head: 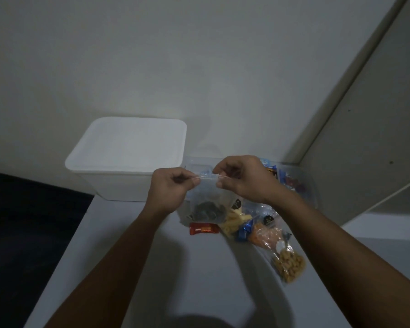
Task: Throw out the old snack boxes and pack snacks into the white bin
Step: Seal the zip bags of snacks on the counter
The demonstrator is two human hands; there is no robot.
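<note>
Fingertips [195, 179] of both hands pinch the top strip of a clear snack bag [205, 209], left hand [169, 185] and right hand [240, 177] close together, above the table's far edge. Soft, light and slippery, it seems best held by that strip. Just left stands the white bin [128, 159].

A bin [128, 159] is set on the table [199, 280] at the back left, against the wall [199, 67]. To its right a bag [205, 204] is held up above the table. Snack packets [265, 235] are spread below and right of it, with a tray [310, 185] behind them.
</note>
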